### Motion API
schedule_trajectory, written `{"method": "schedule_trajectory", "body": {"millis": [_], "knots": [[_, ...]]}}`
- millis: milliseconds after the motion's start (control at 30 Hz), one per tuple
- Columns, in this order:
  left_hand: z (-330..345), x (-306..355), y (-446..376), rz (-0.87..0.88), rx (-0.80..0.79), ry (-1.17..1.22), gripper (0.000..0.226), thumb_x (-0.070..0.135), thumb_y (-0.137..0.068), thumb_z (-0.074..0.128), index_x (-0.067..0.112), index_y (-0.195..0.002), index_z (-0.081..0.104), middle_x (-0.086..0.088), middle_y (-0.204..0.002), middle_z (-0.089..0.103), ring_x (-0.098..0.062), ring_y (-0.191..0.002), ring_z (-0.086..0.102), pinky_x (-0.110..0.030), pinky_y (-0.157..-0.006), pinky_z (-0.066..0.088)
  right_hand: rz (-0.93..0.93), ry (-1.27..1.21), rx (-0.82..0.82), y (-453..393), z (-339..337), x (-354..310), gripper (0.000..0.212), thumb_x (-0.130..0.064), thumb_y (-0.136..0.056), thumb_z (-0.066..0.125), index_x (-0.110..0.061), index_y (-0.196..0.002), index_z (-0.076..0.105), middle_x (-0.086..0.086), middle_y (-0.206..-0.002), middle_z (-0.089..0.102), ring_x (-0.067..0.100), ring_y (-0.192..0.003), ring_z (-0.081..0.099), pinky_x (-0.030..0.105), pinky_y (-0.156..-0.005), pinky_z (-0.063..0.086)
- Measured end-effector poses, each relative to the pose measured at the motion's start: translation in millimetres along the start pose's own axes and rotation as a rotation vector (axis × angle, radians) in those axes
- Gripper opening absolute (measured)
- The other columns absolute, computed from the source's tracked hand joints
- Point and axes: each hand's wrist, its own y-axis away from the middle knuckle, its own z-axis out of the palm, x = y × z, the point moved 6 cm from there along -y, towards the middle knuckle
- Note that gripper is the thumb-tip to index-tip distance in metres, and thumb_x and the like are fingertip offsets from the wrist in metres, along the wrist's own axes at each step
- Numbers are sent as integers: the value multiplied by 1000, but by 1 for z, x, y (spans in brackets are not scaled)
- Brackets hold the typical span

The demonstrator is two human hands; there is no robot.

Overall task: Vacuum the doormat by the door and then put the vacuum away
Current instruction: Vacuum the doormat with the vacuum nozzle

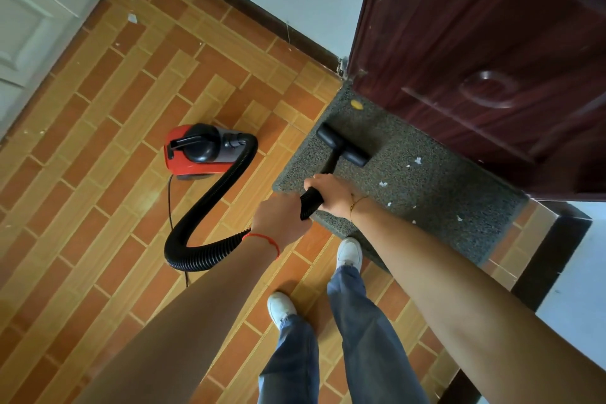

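1. The tiled floor (98, 128) carries your grey doormat (426, 180) before the dark door (475, 43).
2. The nozzle (342, 149) lies crosswise on the doormat, its wand (328, 167) pointing doorward.
3. Your left hand (278, 216) and right hand (331, 192) both grip the hose (210, 193); the red vacuum (196, 151) sits left.

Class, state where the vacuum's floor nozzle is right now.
In the head view, the floor nozzle rests on the grey doormat, towards its left end, near the dark red door.

Hose (210, 207) passes behind left forearm — door (492, 43) cut off.
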Motion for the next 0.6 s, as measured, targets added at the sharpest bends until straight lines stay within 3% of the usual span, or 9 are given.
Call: {"method": "schedule_trajectory", "body": {"millis": [300, 400, 600], "knots": [[44, -61, 71, 15, -19, -55, 18, 32, -88, 52, 14, -92, 55, 2, -67, 51, -16, -55, 52, -26, -48, 44, -17, -34, 33, 20, 62, -82, 3, -15, -87, 52, -15, -90, 51, 4, -86, 62, 23, -71, 64, 37, -62, 55], [55, -79, 92, 29, -27, -75, 18, 31, -88, 52, 14, -92, 56, 2, -68, 52, -17, -57, 55, -28, -52, 49, -15, -48, 49, 25, 80, -106, 2, -15, -87, 52, -15, -88, 53, 2, -91, 59, 22, -70, 62, 30, -57, 49], [74, -109, 120, 44, -28, -130, 17, 30, -88, 51, 14, -90, 55, 1, -67, 50, -17, -55, 52, -28, -51, 46, -137, -98, 49, 38, 103, -151, 18, -18, -82, 64, -16, -97, 55, -1, -98, 57, 18, -77, 60, 30, -64, 50]]}}
